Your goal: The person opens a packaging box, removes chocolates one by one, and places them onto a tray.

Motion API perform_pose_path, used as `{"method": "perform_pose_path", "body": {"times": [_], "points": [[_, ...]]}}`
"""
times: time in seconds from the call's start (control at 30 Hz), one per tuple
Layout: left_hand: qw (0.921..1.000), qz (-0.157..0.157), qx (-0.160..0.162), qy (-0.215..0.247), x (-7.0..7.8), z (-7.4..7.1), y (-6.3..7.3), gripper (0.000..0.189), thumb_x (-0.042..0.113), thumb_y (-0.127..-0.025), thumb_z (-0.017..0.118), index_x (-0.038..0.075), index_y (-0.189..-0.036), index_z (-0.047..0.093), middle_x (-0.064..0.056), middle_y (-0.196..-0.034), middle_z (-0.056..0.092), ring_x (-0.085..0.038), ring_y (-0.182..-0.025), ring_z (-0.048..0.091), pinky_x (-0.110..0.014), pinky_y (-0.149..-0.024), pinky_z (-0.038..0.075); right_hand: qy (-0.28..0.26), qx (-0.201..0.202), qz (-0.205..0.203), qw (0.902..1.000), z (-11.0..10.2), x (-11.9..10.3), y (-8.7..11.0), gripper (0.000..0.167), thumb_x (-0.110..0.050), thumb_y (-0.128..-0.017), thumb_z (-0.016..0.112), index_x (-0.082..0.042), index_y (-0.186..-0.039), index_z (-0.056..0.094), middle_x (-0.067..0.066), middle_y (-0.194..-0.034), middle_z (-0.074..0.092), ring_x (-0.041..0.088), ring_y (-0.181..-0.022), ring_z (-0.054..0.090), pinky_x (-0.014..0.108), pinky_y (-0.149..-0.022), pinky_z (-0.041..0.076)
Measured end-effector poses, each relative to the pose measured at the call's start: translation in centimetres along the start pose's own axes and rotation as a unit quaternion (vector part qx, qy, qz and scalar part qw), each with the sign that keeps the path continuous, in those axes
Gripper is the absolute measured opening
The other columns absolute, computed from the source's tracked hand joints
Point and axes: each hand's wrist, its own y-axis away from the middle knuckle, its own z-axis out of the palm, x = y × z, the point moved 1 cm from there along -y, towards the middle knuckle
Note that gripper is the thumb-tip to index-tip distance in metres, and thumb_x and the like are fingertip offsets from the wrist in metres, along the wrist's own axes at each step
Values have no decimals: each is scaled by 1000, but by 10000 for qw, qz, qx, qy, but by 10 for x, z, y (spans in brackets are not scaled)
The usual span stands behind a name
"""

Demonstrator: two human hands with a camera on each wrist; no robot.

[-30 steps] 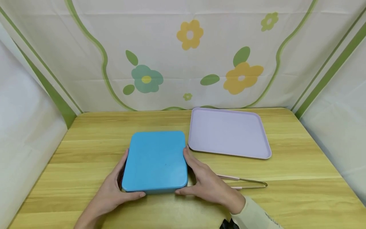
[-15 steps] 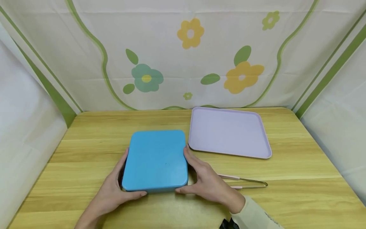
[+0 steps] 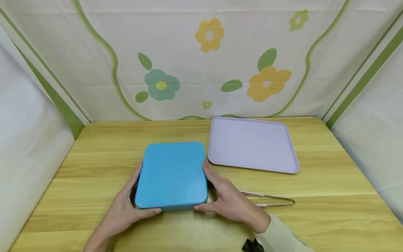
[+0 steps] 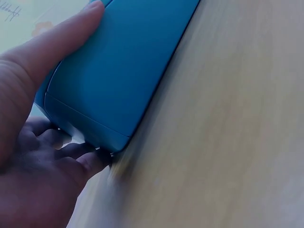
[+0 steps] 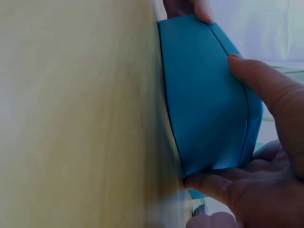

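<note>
A square blue lidded box (image 3: 171,175) rests on the wooden table in front of me, its lid on. My left hand (image 3: 122,211) grips the near left corner, thumb along the front face and fingers against the left side. At the near right corner my right hand (image 3: 231,203) holds the box the same way. Both wrist views show the seam between lid and body on the box (image 4: 118,71), with the thumb near that seam. In the right wrist view, fingertips reach the lower edge of the box (image 5: 204,104) by the table. What is inside is hidden.
A lilac rectangular tray (image 3: 252,145) lies behind and right of the box. Metal tongs (image 3: 278,198) with pink handles lie right of the box, partly hidden by the right hand. A flower-patterned cloth (image 3: 189,63) hangs behind the wooden table (image 3: 330,196).
Both hands keep their hold and the box stays in place on the table. Only the head view has shifted very slightly.
</note>
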Motion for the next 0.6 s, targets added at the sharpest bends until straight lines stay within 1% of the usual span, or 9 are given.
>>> {"method": "perform_pose_path", "body": {"times": [0.1, 0.2, 0.4, 0.5, 0.6], "points": [[9999, 86, -5, 125, -2, 0, 0, 137, 22, -76, 100, 44, -172, 5, -3, -182, 15, -37, -160, 30, -3, -104, 41, 4, -99, 2, 10000, 0, -1, 0, 127, -40, -87, 92, -16, -173, 2, -1, -181, -2, 17, -167, 7, 50, -134, 24], [9996, 146, -56, 251, -4, -1, -1, 136, 19, -78, 99, 42, -173, 4, -4, -182, 13, -39, -159, 31, -7, -103, 46, 21, -164, -14, 9999, 1, -1, -1, 126, -40, -89, 90, -17, -173, -1, -1, -181, -6, 16, -167, 5, 51, -134, 23], [9996, 206, -52, 162, -5, -1, 0, 136, 19, -79, 99, 40, -173, 3, -6, -183, 10, -41, -160, 29, -5, -103, 44, 31, -211, -4, 9998, 1, 0, 0, 126, -42, -90, 89, -17, -172, -2, -1, -181, -7, 17, -167, 4, 52, -134, 22], [9996, 244, -47, 117, -3, 0, 1, 135, 19, -79, 98, 43, -172, 3, -7, -183, 10, -43, -159, 29, -5, -102, 44, 71, -174, -17, 9998, 0, 0, 0, 125, -45, -90, 88, -19, -172, -1, -1, -181, -7, 18, -167, 5, 53, -134, 23], [9994, 332, -4, -38, 0, 0, 1, 135, 20, -79, 99, 45, -172, 3, -8, -182, 11, -45, -158, 31, -4, -102, 43, 104, -112, -61, 9999, 0, 1, 1, 123, -49, -90, 87, -20, -173, 1, -2, -181, -6, 18, -167, 6, 54, -133, 24]]}}
